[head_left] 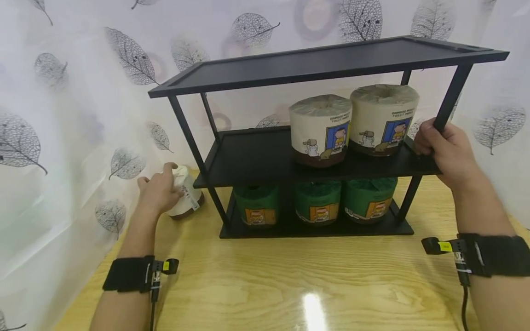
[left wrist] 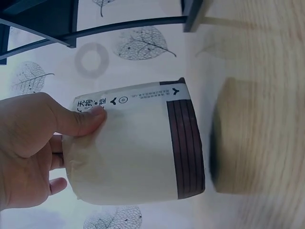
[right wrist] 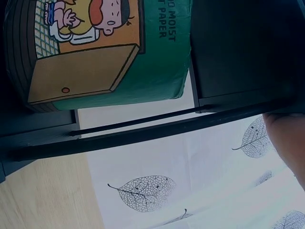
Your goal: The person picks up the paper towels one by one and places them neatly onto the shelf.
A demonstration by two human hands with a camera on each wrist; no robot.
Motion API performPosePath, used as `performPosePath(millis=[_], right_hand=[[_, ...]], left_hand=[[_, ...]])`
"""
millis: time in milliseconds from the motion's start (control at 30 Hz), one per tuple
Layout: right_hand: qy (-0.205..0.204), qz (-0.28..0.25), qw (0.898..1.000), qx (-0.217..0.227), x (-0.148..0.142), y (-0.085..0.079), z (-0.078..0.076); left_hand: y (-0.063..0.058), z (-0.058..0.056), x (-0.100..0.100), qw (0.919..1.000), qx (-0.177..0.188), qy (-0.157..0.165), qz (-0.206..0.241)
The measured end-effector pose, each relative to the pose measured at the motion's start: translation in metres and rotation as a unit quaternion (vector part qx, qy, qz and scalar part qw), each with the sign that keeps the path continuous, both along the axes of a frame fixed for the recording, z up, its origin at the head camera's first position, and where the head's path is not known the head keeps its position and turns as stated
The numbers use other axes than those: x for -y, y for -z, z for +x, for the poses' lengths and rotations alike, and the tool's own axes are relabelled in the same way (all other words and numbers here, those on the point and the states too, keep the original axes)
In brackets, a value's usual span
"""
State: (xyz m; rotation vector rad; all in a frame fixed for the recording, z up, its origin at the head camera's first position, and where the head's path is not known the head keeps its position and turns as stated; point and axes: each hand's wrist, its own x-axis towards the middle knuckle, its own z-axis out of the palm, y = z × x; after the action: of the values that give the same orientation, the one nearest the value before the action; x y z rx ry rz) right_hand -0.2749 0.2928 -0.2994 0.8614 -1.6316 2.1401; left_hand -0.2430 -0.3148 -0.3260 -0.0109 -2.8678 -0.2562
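Observation:
My left hand (head_left: 161,191) grips a cream toilet paper roll (left wrist: 138,148) with a brown base band, left of the black shelf rack. Its thumb presses the wrapper near the printed strip; in the left wrist view the roll is tipped close over the tabletop. My right hand (head_left: 449,147) grips the right front post of the black rack (head_left: 256,156) at the middle shelf. Two cream rolls stand upright on that shelf, one nearer the centre (head_left: 316,126) and one at the right (head_left: 385,115). Three green rolls (head_left: 319,202) sit on the bottom shelf.
The rack's top panel (head_left: 323,59) slopes upward to the right in the head view. Below it lies a light wooden table (head_left: 265,276). Behind and at the left hangs a white leaf-patterned curtain (head_left: 83,92). Black wrist cameras with cables are strapped to both arms.

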Motion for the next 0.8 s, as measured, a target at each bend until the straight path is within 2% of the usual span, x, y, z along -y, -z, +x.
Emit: performPosePath(millis=[167, 467, 600, 800], right_hand=[[0.000, -0.002, 1.000, 0.000, -0.001, 0.001, 0.001], [0.024, -0.021, 1.000, 0.002, -0.001, 0.001, 0.003], [0.034, -0.027, 0.999, 0.014, 0.000, -0.001, 0.002], [0.040, -0.030, 0.998, 0.022, 0.003, -0.002, 0.001]], left_hand=[[-0.010, 0.006, -0.003, 0.9998, -0.017, -0.003, 0.005], [-0.038, 0.021, -0.016, 0.9959, -0.087, -0.019, 0.019], [-0.051, 0.032, -0.025, 0.9905, -0.128, -0.031, 0.040], [-0.065, 0.051, -0.038, 0.9771, -0.193, -0.045, 0.078]])
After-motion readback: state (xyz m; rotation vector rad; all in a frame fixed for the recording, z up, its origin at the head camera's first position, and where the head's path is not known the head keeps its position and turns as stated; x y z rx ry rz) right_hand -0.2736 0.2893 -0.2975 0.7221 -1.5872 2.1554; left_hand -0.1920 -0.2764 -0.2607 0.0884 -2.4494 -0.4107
